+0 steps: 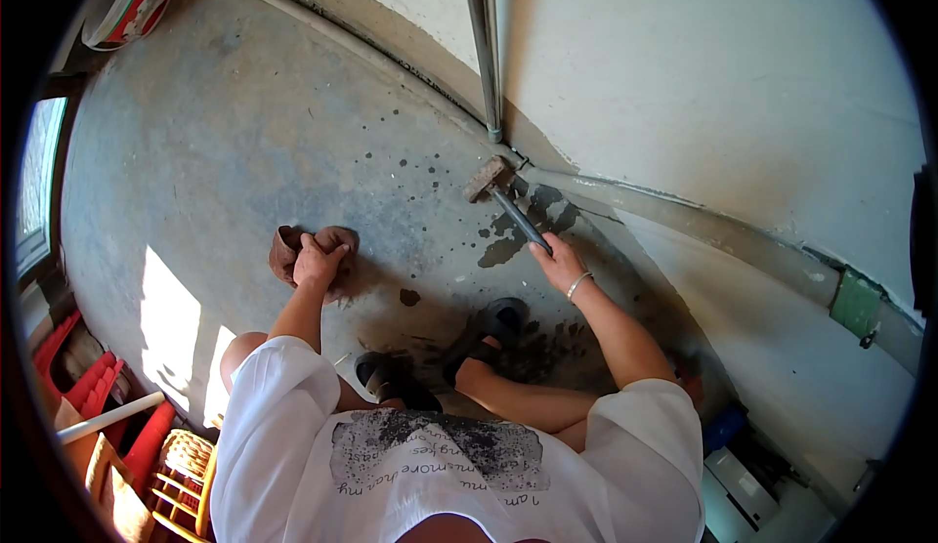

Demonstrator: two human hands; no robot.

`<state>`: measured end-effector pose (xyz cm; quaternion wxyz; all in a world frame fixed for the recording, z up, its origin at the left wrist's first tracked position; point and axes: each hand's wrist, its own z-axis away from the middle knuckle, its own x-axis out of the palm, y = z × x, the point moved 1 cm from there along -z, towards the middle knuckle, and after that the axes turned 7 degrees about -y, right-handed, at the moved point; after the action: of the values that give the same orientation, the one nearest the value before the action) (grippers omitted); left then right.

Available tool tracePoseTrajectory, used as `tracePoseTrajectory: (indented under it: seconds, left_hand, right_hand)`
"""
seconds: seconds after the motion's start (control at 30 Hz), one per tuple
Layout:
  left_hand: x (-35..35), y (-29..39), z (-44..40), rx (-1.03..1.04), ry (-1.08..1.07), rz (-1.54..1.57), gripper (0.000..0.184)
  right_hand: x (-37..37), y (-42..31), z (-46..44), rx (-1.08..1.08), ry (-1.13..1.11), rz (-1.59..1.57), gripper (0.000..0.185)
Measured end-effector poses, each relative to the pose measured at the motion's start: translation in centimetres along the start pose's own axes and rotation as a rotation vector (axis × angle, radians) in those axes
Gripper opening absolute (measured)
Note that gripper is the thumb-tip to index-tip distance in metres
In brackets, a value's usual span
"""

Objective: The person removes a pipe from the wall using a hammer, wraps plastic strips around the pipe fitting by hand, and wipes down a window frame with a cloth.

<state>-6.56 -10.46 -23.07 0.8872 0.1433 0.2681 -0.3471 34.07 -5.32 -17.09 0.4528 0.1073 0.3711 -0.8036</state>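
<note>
While left hand [318, 263] reaches forward clutching brown cloth [283, 255], right hand [562, 267], angled inward, grips hammer [512, 210].

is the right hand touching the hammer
Touching: the head view shows the right hand gripping the hammer by its handle's lower end.

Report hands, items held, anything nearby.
Left hand on crumpled brown cloth. Right hand gripping dark-handled hammer with brown block head. Grey metal pipe near hammer head.

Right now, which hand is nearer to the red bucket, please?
Left hand: across the floor from the bucket, holding brown cloth; the right hand, gripping the hammer, is farther away.
</note>
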Motion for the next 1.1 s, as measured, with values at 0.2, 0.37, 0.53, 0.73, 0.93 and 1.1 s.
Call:
tracePoseTrajectory:
  seconds: [0.2, 0.37, 0.53, 0.73, 0.93, 1.1]
  left_hand:
    - [0.0, 0.0, -0.2, -0.008, -0.006, 0.013, 0.064]
    - [-0.1, 0.0, -0.2, -0.003, -0.017, 0.021, 0.063]
    - [-0.1, -0.1, -0.1, -0.001, 0.007, 0.034, 0.063]
    - [-0.3, 0.1, 0.1, 0.012, 0.002, 0.035, 0.063]
    - [-0.4, 0.2, 0.2, 0.005, 0.006, 0.019, 0.062]
    - [0.0, -0.2, -0.2, 0.019, 0.000, 0.035, 0.062]
  right_hand:
    - [-5.9, -7.4, 2.3, -0.078, 0.096, 0.538, 0.029]
    - [-6.3, -9.1, 3.1, 0.043, 0.137, 0.701, 0.032]
    - [-6.8, -4.7, 4.8, 0.270, -0.108, 0.755, 0.035]
    - [-3.4, 1.7, 4.4, 0.157, -0.219, 0.237, 0.032]
    - [-1.5, 3.5, 2.9, 0.210, -0.301, -0.064, 0.034]
    - [-0.2, 6.2, 1.2, 0.279, -0.332, 0.215, 0.045]
